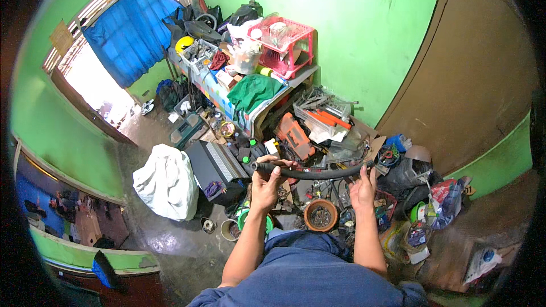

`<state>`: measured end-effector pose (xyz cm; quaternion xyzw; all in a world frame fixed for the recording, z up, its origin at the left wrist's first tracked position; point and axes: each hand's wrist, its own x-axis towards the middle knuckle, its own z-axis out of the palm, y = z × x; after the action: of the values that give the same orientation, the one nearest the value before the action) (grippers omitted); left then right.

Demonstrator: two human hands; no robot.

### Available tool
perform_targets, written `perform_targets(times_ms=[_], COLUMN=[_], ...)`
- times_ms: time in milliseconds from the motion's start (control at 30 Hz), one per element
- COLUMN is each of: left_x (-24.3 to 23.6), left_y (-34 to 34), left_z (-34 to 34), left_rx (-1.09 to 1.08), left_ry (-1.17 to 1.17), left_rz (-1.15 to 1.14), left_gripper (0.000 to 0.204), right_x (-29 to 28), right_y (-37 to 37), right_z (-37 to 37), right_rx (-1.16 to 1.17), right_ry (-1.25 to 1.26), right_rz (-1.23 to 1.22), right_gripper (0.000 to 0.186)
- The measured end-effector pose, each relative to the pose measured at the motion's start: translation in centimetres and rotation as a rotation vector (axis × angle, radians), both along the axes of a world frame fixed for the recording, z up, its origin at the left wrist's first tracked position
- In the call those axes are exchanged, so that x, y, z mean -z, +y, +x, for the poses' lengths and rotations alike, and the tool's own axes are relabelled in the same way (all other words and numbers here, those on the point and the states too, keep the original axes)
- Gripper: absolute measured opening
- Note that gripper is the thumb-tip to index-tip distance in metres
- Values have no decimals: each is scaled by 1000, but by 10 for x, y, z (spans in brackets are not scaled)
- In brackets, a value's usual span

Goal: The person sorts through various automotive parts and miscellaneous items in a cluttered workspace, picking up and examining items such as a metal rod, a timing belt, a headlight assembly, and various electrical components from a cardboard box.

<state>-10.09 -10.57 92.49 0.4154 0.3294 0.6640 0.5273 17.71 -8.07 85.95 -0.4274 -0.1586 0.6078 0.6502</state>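
Observation:
A black, slightly curved hose-like tube (324,174) stretches level between my two hands, in front of my body. Its left end juts out past my left hand (265,188), whose thumb and fingers are closed round it. At the other end, my right hand (362,191) holds the tip between thumb and fingers. Under the tube lies a jumble of small metal parts and tools. A brown round pot (320,216) with small bits in it stands below, between my forearms. Partly behind my left forearm is a green container (256,220).
An orange case (295,136) and a crate of tools (324,110) lie ahead. The table (293,84) beyond carries a pink rack (284,42) and a green cloth (253,92). Leftward are a dark box (211,165) and a white sack (166,184). Bags (446,202) crowd the right.

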Motion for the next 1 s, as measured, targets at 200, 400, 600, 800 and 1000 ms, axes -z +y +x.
perform_targets(times_ms=[200, 400, 600, 800, 1000], left_x=[-5, 12, 21, 9, 10], left_y=[-1, 8, 1, -8, -3], left_z=[-30, -60, -95, -106, -102], left_rx=[-142, -330, -202, -19, 63], left_ry=[-70, -599, -720, -483, -344], left_rz=[-112, -125, -164, -259, -341], left_gripper=[64, 45, 48, 48, 50], right_x=[-27, -45, -63, -59, -56], right_y=[-2, -1, 2, 8, 6], right_z=[-44, -82, -113, -119, -122], right_rx=[79, -7, -72, -240, -189], right_ry=[101, 395, 259, 141, -1], right_rz=[220, 259, 260, 267, 229], right_gripper=[51, 33, 35, 37, 40])
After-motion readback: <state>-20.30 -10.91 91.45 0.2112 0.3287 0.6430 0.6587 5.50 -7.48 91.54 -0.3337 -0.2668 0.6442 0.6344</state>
